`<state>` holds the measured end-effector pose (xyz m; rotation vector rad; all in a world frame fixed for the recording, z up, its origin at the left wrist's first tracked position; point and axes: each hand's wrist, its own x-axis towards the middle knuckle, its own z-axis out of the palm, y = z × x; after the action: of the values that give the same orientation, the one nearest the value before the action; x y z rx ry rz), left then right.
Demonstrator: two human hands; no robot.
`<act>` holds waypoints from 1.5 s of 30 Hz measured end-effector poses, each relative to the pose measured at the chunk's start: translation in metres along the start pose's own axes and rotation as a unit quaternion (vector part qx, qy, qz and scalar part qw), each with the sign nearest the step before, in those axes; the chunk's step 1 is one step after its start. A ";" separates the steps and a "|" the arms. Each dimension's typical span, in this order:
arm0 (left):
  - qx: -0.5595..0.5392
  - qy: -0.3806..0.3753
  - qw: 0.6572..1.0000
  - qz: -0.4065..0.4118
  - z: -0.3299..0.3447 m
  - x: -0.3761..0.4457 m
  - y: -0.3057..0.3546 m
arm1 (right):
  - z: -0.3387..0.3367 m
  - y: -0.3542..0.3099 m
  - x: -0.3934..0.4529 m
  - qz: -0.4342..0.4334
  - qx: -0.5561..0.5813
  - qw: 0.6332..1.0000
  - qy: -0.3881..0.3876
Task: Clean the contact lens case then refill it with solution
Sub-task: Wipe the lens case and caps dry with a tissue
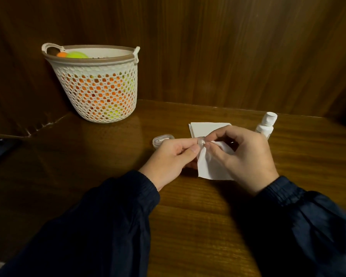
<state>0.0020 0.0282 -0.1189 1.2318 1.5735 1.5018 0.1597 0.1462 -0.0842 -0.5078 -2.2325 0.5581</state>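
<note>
My left hand pinches a small clear contact lens case part above the wooden table. My right hand pinches a white tissue against that clear piece; the tissue hangs down between both hands. Just behind my left hand, another clear piece of the case lies on the table. A white solution bottle with its cap on stands upright behind my right hand.
Folded white tissues lie on the table behind my hands. A white perforated basket holding orange and green balls stands at the back left against the wooden wall. A dark device lies at the left edge.
</note>
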 end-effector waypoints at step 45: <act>-0.057 0.043 0.997 0.014 0.002 0.003 -0.004 | 0.011 0.005 0.000 0.134 0.210 0.968 0.042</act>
<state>0.0020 0.0316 -0.1223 1.1437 1.5090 1.6593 0.1527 0.1472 -0.0936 -0.5993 -1.9015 1.0998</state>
